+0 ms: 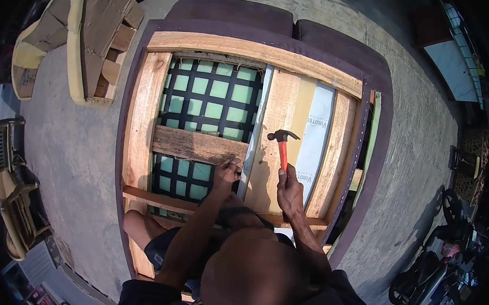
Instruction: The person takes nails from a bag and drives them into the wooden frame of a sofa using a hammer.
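Observation:
My right hand is wrapped round the red handle of a claw hammer, whose black head is raised over the wooden boards. My left hand is at the right end of a rough wooden crosspiece, its fingers drawn together. Whatever they pinch, if anything, is too small to make out. Both hands are above the underside of an upturned sofa with a pale wooden frame and purple-brown upholstery. Black webbing crosses green foam on either side of the crosspiece.
Beside the crosspiece lie a wide board and a white printed sheet. An unfinished seat frame with cardboard stands on the concrete floor at upper left. Wooden chairs line the left; a motorcycle is at lower right.

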Motion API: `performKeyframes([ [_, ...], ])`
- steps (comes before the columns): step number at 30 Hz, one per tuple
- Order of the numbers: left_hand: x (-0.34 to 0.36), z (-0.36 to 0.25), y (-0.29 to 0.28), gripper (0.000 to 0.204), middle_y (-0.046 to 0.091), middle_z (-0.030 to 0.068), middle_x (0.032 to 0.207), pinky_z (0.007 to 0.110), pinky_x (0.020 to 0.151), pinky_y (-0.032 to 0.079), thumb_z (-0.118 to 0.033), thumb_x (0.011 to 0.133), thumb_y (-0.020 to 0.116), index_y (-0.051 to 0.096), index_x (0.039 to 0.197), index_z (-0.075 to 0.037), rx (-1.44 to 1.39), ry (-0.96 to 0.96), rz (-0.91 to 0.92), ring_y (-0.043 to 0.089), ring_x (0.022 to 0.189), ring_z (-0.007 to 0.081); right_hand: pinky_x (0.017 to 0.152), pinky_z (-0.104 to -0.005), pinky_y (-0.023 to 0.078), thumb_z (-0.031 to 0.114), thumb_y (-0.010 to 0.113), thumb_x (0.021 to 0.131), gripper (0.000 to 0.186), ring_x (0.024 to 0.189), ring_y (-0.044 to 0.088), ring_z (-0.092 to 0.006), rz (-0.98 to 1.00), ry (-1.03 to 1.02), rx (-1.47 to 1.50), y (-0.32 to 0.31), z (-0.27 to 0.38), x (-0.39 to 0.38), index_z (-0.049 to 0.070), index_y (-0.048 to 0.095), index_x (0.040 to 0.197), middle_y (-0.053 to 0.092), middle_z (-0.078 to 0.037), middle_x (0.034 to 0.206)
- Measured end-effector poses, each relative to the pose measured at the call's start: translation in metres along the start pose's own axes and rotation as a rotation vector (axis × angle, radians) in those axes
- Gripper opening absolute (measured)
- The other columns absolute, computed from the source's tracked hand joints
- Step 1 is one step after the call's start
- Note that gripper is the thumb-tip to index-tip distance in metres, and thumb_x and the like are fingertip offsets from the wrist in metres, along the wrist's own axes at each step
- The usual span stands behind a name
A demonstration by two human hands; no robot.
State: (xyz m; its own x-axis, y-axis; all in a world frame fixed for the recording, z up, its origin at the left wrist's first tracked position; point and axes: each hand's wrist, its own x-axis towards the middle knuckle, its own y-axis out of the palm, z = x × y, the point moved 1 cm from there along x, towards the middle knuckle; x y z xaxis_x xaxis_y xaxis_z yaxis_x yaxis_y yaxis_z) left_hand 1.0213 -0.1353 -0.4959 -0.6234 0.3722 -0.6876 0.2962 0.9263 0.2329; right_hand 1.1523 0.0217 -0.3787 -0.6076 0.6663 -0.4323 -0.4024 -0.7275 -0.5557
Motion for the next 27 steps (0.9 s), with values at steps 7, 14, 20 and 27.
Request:
performKeyframes([
  [7,0.004,-0.021,-0.005,0.028,0.058,0.0034,0.078,0.025,0.059,0.049,-0.022,0.1,0.057,0.061,0.112,0.002,0.038,-0.066,0.078,0.048,0.055,0.0078,0.058,-0.0562,0.046,0.025,0.042,0.104,0.03,0.078,0.064,-0.0525,0.084,0.089,-0.143,0.001,-0.022,0.001,0.007,0.042,0.127,0.063,-0.03,0.074],
  [14,-0.01,-0.021,0.011,0.027,0.059,0.0049,0.081,0.025,0.06,0.051,-0.022,0.103,0.051,0.058,0.114,0.001,-0.026,-0.077,0.121,0.046,0.052,0.0069,0.059,-0.0564,0.047,0.022,0.043,0.103,0.033,0.07,0.062,-0.0536,0.095,0.064,-0.32,0.013,-0.055,-0.008,0.009,0.034,0.131,0.061,-0.031,0.072],
  [20,-0.015,-0.034,0.016,0.019,0.06,0.0057,0.084,0.026,0.064,0.05,-0.022,0.101,0.056,0.056,0.105,-0.004,-0.046,0.018,0.105,0.048,0.059,0.0082,0.052,-0.0506,0.045,0.02,0.043,0.103,0.03,0.07,0.063,-0.0484,-0.575,-0.369,0.112,-0.016,0.0,-0.02,0.007,0.035,0.129,0.06,-0.028,0.07],
  [27,-0.005,-0.037,0.008,0.009,0.062,0.0058,0.084,0.027,0.065,0.053,-0.016,0.1,0.056,0.053,0.1,-0.008,-0.047,-0.022,0.067,0.054,0.061,0.0095,0.058,-0.0472,0.047,0.024,0.041,0.105,0.024,0.068,0.065,-0.0432,-0.228,-0.103,0.099,-0.032,0.051,-0.025,0.006,0.046,0.119,0.061,-0.023,0.071],
])
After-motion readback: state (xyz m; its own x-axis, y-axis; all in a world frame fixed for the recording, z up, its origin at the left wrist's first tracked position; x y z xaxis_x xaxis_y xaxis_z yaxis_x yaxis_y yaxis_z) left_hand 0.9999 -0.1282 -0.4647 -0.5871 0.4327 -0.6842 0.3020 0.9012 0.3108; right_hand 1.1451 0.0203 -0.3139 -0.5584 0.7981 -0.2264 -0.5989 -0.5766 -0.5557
